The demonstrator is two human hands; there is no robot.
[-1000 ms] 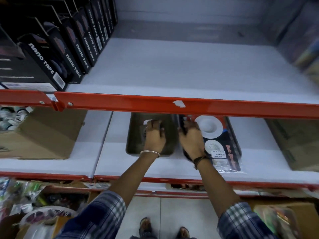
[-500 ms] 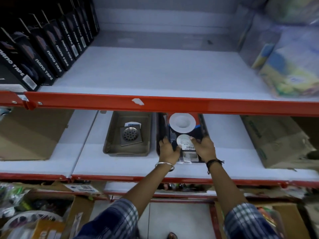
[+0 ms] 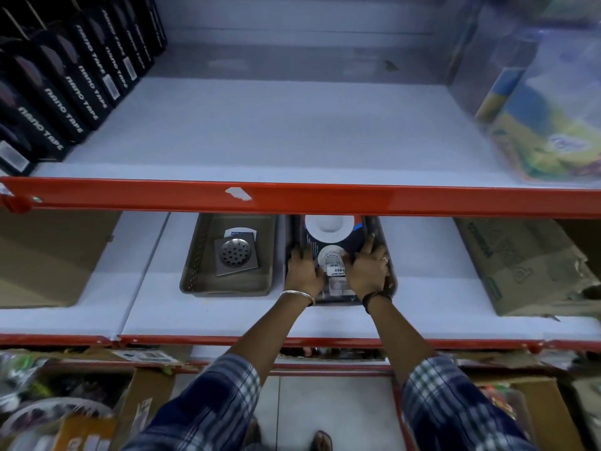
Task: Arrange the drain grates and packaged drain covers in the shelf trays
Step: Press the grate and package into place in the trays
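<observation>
I see the left hand and the right hand both laid flat on the packaged drain cover, fingers spread and pressing its left and right edges rather than gripping it, as it lies in the dark tray on the lower shelf. At nine o'clock from the hands, just beside that tray, a grey tray holds a square steel drain grate. Nano tape boxes stand at ten o'clock on the upper shelf, and a cardboard box sits at three o'clock.
</observation>
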